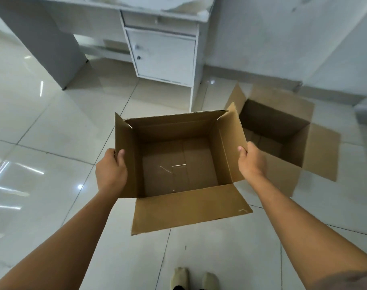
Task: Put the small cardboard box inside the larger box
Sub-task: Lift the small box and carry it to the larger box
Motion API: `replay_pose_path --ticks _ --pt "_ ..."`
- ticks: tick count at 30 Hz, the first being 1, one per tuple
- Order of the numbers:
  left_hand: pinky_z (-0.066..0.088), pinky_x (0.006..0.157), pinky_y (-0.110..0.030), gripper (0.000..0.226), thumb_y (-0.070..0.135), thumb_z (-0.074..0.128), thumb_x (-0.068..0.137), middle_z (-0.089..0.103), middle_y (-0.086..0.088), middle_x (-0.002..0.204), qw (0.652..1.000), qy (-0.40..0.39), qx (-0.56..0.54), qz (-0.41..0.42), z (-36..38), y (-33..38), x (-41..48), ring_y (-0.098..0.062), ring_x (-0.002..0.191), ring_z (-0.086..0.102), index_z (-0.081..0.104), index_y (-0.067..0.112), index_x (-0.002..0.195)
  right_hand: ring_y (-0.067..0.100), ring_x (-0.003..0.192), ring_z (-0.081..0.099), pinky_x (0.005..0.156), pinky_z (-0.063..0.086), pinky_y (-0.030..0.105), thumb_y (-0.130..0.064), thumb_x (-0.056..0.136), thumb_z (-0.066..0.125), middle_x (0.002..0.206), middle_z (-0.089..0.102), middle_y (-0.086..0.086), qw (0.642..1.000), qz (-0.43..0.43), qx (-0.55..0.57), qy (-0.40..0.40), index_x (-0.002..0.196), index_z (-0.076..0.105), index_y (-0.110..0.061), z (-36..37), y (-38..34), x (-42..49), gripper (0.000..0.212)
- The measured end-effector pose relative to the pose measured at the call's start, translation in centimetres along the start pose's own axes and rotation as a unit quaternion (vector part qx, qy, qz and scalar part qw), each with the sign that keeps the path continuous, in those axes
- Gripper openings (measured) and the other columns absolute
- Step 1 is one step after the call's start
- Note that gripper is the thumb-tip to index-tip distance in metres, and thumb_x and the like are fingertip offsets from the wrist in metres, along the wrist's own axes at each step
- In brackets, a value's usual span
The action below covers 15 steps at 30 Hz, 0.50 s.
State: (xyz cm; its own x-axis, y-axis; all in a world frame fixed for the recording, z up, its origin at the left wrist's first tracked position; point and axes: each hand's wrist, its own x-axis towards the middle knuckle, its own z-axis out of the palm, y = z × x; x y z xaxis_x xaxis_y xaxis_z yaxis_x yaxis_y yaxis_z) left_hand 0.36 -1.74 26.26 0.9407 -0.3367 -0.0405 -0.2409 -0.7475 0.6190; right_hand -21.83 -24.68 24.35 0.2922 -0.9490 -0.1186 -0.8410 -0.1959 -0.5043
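Observation:
I hold the small cardboard box (178, 164) in the air in front of me, open side up and empty, its flaps standing out. My left hand (111, 170) grips its left flap, thumb inside. My right hand (251, 162) grips its right flap the same way. The larger box (283, 126) sits on the floor to the right and behind, open and empty, with its flaps spread flat. The small box's right flap overlaps the larger box's left side in the view.
A white desk with a cabinet door (163, 53) stands behind the boxes. A grey wall (283, 38) runs along the right. The floor is glossy white tile (42, 132). My two feet (195, 279) show at the bottom edge.

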Motion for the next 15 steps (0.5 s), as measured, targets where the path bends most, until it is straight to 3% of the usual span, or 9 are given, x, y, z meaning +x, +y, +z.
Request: replay_pose_path --ticks 4,9,15 --pt "0.048 0.071 -0.045 0.037 0.032 0.037 0.099 0.056 -0.014 0.082 0.999 -0.015 -0.024 0.028 -1.0 5.0 -0.2 -0.031 0.076 0.055 0.053 -0.002 0.099 0.026 0.083 0.062 0.061 0.041 0.029 -0.026 0.098 0.042 0.096 0.066 0.015 0.999 0.017 0.015 0.035 0.093 0.054 -0.008 -5.2 0.2 0.7 0.022" --pt "0.038 0.058 -0.032 0.036 0.031 0.037 0.099 0.054 -0.011 0.078 0.995 -0.042 -0.036 0.079 1.7 11.3 0.4 -0.025 0.071 0.052 0.053 -0.001 0.096 0.029 0.08 0.062 0.062 0.047 0.034 -0.025 0.098 0.041 0.08 0.057 0.008 0.995 0.056 0.019 0.08 0.087 0.051 -0.007 -9.5 2.8 2.9 0.023" --pt "0.039 0.063 -0.036 0.035 0.031 0.038 0.099 0.055 -0.01 0.077 0.987 -0.072 -0.033 0.14 8.3 19.2 1.5 -0.027 0.071 0.053 0.054 0.0 0.095 0.03 0.081 0.062 0.061 0.045 0.033 -0.024 0.098 0.041 0.09 0.066 0.015 0.985 0.109 0.007 0.135 0.096 0.056 -0.004 -12.6 8.0 7.6 0.025"
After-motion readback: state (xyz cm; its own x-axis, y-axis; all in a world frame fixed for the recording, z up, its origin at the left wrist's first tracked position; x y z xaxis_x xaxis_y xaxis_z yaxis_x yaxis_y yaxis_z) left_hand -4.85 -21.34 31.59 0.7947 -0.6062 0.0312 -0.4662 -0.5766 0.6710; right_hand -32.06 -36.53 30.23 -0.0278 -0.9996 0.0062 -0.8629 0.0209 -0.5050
